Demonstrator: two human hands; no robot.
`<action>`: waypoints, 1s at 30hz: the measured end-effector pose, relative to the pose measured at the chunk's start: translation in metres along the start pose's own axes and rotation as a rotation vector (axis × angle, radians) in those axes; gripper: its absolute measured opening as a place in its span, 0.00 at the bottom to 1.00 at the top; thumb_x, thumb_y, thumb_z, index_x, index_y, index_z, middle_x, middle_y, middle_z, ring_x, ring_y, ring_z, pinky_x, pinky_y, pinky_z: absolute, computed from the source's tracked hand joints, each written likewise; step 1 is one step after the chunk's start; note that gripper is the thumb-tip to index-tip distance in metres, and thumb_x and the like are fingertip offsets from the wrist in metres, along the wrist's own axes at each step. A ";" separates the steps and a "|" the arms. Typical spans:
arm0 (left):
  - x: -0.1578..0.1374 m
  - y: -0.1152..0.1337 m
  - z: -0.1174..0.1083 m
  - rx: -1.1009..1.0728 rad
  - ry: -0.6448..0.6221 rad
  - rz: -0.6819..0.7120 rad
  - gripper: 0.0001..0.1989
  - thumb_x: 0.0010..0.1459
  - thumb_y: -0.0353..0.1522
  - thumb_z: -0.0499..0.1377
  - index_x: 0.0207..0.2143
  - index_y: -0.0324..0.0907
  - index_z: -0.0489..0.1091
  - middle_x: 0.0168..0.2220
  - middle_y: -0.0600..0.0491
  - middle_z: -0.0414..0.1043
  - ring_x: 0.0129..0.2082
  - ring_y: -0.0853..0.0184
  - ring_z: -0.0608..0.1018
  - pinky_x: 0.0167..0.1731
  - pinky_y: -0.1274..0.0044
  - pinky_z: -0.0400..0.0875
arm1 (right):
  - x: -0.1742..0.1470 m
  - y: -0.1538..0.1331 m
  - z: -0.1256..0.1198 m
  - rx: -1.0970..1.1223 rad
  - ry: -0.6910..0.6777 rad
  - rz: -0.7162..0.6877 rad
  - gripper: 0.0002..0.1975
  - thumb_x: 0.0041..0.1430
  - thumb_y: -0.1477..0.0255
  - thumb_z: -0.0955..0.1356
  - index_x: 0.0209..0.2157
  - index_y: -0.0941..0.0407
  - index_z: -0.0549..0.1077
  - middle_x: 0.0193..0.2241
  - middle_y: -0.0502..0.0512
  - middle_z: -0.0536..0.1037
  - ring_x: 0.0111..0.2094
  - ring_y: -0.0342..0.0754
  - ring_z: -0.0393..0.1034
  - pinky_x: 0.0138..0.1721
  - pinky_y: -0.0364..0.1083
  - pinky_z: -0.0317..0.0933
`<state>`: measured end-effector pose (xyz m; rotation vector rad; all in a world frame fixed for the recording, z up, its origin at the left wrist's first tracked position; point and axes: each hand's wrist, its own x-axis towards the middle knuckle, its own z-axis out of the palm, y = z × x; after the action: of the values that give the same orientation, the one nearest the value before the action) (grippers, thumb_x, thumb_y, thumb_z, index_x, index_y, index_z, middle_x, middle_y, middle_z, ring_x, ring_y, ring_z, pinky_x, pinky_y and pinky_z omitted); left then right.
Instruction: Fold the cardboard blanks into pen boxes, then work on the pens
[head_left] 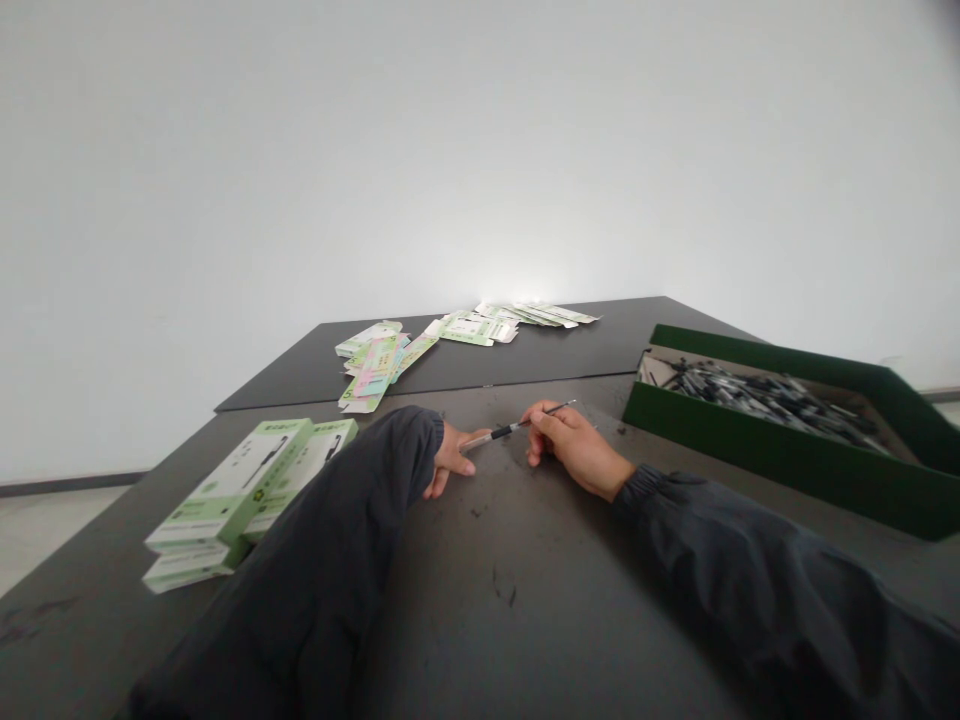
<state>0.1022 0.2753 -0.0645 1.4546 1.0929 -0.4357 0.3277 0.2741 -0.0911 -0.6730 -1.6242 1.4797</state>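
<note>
A pen barrel [484,440], clear with a black grip, lies slantwise between my two hands just above the dark table. My left hand [448,462] pinches its left end between thumb and fingers. At the barrel's right end, the thumb and fingers of my right hand [571,450] close on a thin dark pen refill [561,407], whose tip sticks out past them to the upper right. My fingers hide where the refill and barrel meet, so I cannot tell how far one is inside the other.
On the right stands a long green box [750,448] full of loose pen parts [772,400]. Stacked white-and-green pen boxes [232,480] lie left of my left arm. Flattened cartons [469,328] and several colourful ones [375,370] lie farther back, towards the white wall.
</note>
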 end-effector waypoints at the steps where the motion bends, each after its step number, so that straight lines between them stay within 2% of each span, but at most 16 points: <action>1: 0.000 0.001 0.000 0.001 -0.003 0.002 0.39 0.57 0.38 0.48 0.54 0.49 0.15 0.16 0.59 0.68 0.18 0.66 0.74 0.17 0.78 0.68 | 0.000 -0.001 0.000 0.006 0.011 -0.002 0.13 0.55 0.63 0.58 0.33 0.58 0.65 0.17 0.48 0.66 0.16 0.40 0.62 0.23 0.41 0.55; 9: -0.004 0.006 0.002 0.004 0.024 -0.034 0.38 0.58 0.37 0.47 0.54 0.49 0.14 0.15 0.59 0.68 0.17 0.67 0.74 0.17 0.79 0.67 | 0.001 0.000 -0.002 0.168 0.114 0.064 0.18 0.55 0.58 0.55 0.37 0.57 0.63 0.19 0.49 0.67 0.17 0.41 0.63 0.21 0.42 0.57; 15: 0.001 -0.001 0.001 0.057 0.048 -0.028 0.40 0.57 0.40 0.47 0.53 0.48 0.13 0.16 0.59 0.68 0.17 0.66 0.74 0.16 0.78 0.67 | 0.006 0.002 -0.006 0.250 0.216 0.104 0.19 0.53 0.57 0.56 0.36 0.57 0.62 0.21 0.50 0.68 0.17 0.41 0.63 0.20 0.42 0.58; 20: 0.001 -0.005 -0.002 0.139 -0.004 0.055 0.42 0.56 0.43 0.46 0.51 0.45 0.09 0.18 0.58 0.68 0.19 0.64 0.75 0.18 0.76 0.68 | 0.007 0.004 -0.008 0.235 0.265 0.102 0.18 0.53 0.57 0.57 0.36 0.57 0.62 0.22 0.51 0.68 0.17 0.41 0.63 0.20 0.42 0.59; 30: -0.003 -0.002 -0.002 0.171 -0.003 0.028 0.41 0.58 0.42 0.44 0.50 0.44 0.07 0.20 0.57 0.69 0.22 0.64 0.76 0.20 0.75 0.68 | 0.008 -0.001 -0.010 0.125 0.335 0.130 0.15 0.51 0.59 0.59 0.34 0.56 0.61 0.22 0.50 0.67 0.17 0.40 0.63 0.20 0.41 0.60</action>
<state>0.0982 0.2760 -0.0624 1.6164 1.0517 -0.5218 0.3323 0.2864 -0.0890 -0.9155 -1.2426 1.4561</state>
